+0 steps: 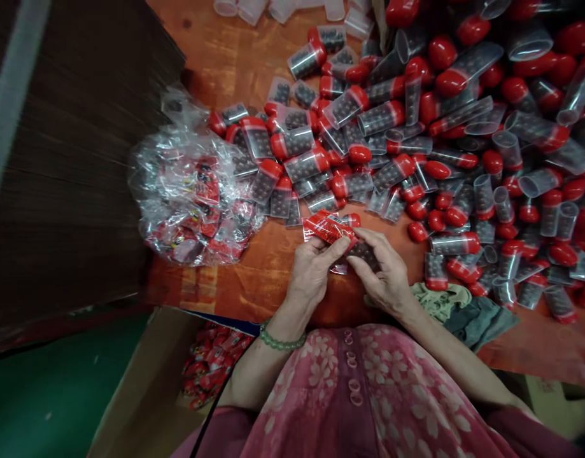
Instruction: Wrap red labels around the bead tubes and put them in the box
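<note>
In front of my body, my left hand [316, 264] pinches a red printed plastic wrapper [328, 226] between thumb and fingers. Close beside it, my right hand [385, 270] is closed around a clear tube of dark balls [363, 254]. The wrapper and the tube meet between my two hands; whether the tube is partly inside the wrapper, I cannot tell. Just beyond my fingertips the red end of a tube [353, 219] shows. A heap of red-capped clear tubes with dark balls [306, 162] lies close past my hands.
To the left sits a clear plastic bag [191, 191] of red printed wrappers. The big tube pile spreads right across the orange table [254, 280]. Greenish cloths [473, 312] lie by my right forearm. Below the edge, a cardboard box [134, 375] holds red packed pieces [211, 362].
</note>
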